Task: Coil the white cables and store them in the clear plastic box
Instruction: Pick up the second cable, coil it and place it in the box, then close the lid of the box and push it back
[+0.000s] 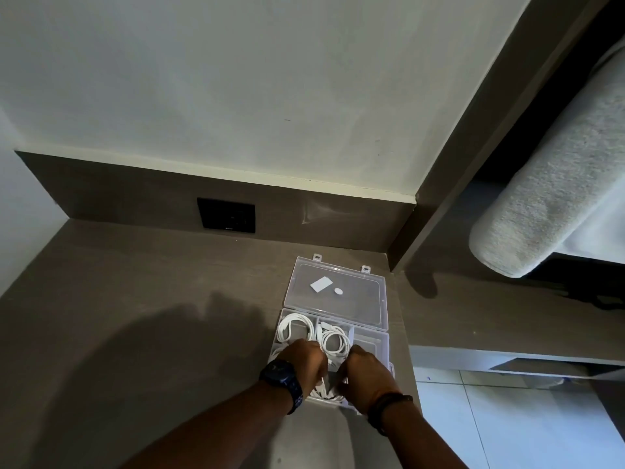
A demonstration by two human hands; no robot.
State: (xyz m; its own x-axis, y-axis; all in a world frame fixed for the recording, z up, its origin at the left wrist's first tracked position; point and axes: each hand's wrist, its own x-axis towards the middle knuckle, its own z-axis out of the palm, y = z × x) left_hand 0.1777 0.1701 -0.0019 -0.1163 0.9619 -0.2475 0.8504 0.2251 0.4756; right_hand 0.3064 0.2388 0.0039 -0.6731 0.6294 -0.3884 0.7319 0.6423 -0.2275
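A clear plastic box [380, 343] lies open on the brown desk [152, 299], its lid [368, 299] flat toward the wall. One coiled white cable [293, 326] fills the far left compartment. A second coil [334, 343] lies in the middle one. My left hand [304, 362], with a dark watch on the wrist, and my right hand [367, 372] are both down in the box's near part, fingers closed over a white cable [326, 390] there. The hands hide most of that cable.
A white card [321, 284] and a small white disc [338, 291] rest on the lid. A black wall socket [226, 214] sits on the desk's back panel. The desk ends just right of the box, above tiled floor [507, 418]. A grey rolled cloth [548, 184] hangs at upper right.
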